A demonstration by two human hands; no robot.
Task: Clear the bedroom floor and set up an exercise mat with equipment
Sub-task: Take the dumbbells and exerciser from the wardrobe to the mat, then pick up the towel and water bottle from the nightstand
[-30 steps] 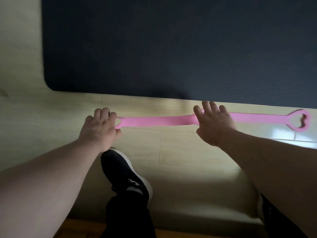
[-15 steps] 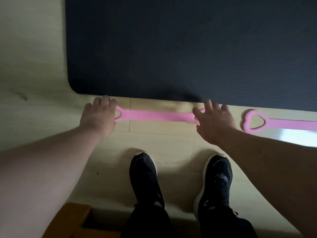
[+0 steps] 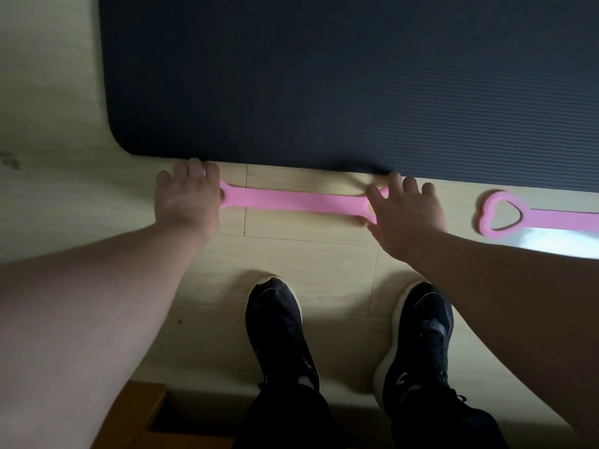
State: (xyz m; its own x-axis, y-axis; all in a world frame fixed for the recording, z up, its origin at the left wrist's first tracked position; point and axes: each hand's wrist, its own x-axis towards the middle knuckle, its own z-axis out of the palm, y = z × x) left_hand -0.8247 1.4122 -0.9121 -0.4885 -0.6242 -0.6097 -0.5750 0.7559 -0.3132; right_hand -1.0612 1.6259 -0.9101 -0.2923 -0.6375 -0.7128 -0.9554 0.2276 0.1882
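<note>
Hardly moved in half a second; still pinning the pink flat rubber resistance band [image 3: 291, 200] to the pale wooden floor [image 3: 308, 254] just beside the dark ribbed foam mat [image 3: 324, 92]; left hand [image 3: 188, 202] and right hand [image 3: 405, 215] flat on its ends, fingers straight, clasping nothing; probably light, limp, stretchy; best lifted by the ends.

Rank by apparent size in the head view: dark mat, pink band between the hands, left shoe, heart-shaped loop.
1. dark mat
2-3. left shoe and pink band: unsure, since the shoe is nearer and the band's ends are hidden
4. heart-shaped loop
</note>
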